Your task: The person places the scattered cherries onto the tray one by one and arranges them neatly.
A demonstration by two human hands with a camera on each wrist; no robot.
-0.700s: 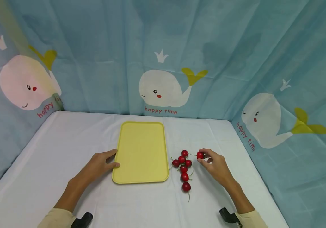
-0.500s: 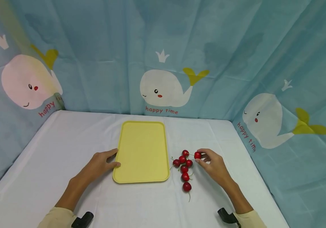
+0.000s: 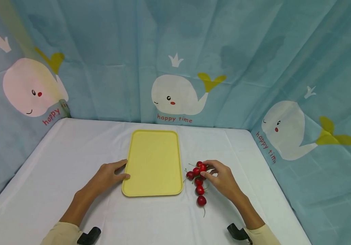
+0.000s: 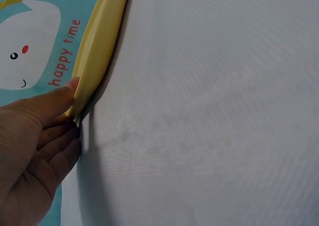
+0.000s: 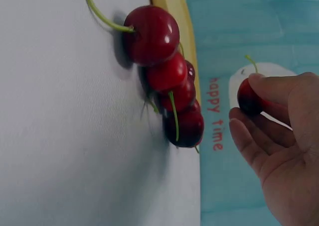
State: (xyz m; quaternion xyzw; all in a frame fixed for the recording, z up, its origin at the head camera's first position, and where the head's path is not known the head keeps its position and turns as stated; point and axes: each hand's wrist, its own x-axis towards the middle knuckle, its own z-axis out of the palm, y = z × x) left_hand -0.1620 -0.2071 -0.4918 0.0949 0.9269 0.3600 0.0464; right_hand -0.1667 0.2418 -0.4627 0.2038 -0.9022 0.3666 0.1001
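Observation:
My left hand (image 3: 109, 174) grips the left edge of a yellow rectangular tray (image 3: 154, 163). In the left wrist view its thumb lies on the tray's rim (image 4: 94, 52), with the other fingers curled beneath. Between thumb and fingers, my right hand (image 3: 222, 177) pinches a red cherry (image 5: 247, 97) with a short green stem. That cherry is held up over a group of several cherries (image 3: 198, 182), which it overlaps in the head view. They lie on the cloth right of the tray. The nearest one, a dark cherry (image 5: 152, 36), has a long curved stem.
A white cloth (image 3: 150, 217) covers the table. Blue curtains (image 3: 108, 68) printed with whales stand behind it and at both sides. A black wrist mount (image 3: 237, 232) shows by the right sleeve, and another black mount (image 3: 89, 235) by the left.
My right hand has moved left with its cherry, from beside the group to above it. My left hand keeps its grip on the tray. The whole head view has shifted slightly.

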